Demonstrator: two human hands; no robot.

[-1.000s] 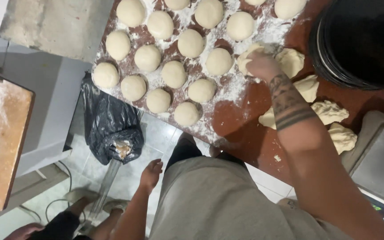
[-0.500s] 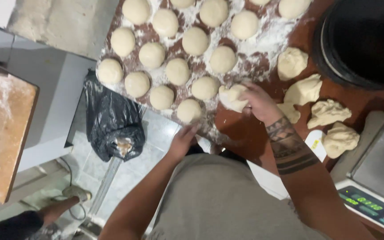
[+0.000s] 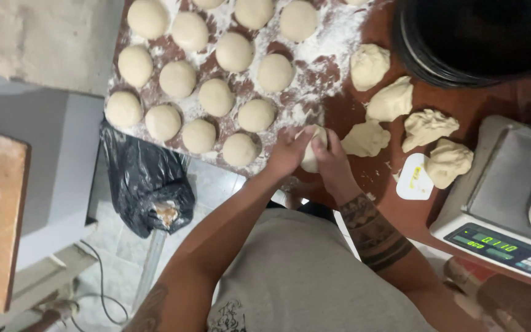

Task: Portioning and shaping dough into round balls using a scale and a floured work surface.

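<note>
Head view: dough piece point(image 3: 312, 149) now cupped between left hand point(image 3: 287, 154) and right hand point(image 3: 332, 161), near table edge point(image 3: 364, 184), beside floured ball rows point(image 3: 216, 98). Half a second ago only the right held it. Judged: rounding begins; rough lumps point(image 3: 426, 128) remain right.

A grey scale point(image 3: 505, 203) sits on the red table point(image 3: 456, 101). A white scraper point(image 3: 414, 178) lies just left of the scale. A big black tub point(image 3: 480, 37), maybe a bucket, stands behind it.
</note>
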